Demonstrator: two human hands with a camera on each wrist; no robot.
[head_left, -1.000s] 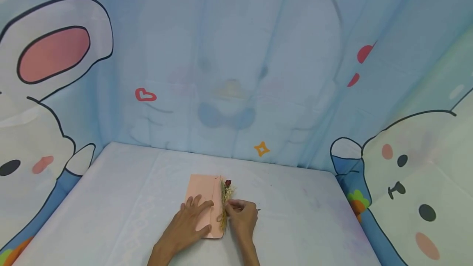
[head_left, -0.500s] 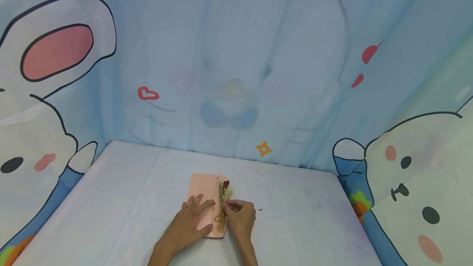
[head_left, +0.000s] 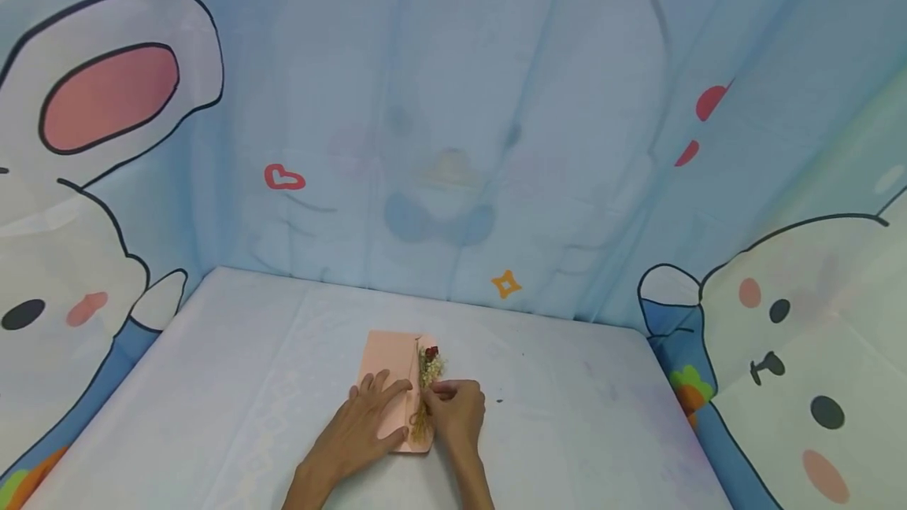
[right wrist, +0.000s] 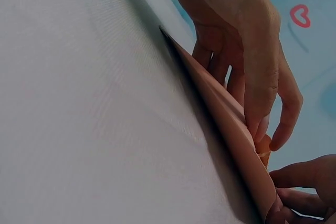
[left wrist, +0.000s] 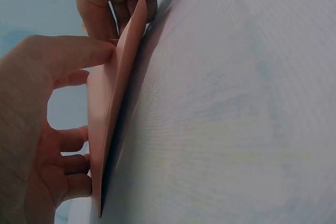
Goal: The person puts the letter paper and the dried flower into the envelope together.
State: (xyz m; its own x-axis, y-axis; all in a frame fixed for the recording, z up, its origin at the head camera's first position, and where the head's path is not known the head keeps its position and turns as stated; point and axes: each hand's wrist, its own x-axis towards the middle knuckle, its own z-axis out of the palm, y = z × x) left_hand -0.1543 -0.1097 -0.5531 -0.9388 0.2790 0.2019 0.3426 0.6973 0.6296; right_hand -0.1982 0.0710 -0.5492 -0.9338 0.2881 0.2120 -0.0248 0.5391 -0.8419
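A pink envelope [head_left: 390,346] lies on the white table, a fold line running down its right part. On that right strip sits a small dried-flower bouquet [head_left: 430,368] with a dark red bloom, pale sprigs and straw-coloured stems, tied with twine. My left hand [head_left: 361,423] rests with spread fingers on the envelope, thumb near its lower edge. With thumb and index finger, my right hand [head_left: 457,414] pinches the bouquet at its middle. In the left wrist view, the envelope [left wrist: 107,98] is seen edge-on under my thumb. The bouquet's stem ends [right wrist: 263,145] show near the left fingertips.
The white-covered table [head_left: 588,415] spreads out around the hands. A small dark speck [head_left: 499,400] lies on it to the right of my right hand. A blue curtain [head_left: 453,101] with cartoon animals hangs behind the table and at both sides.
My right hand has shifted slightly left, and the bouquet has moved with it from the envelope's right edge further onto the right strip. My left hand stays in place.
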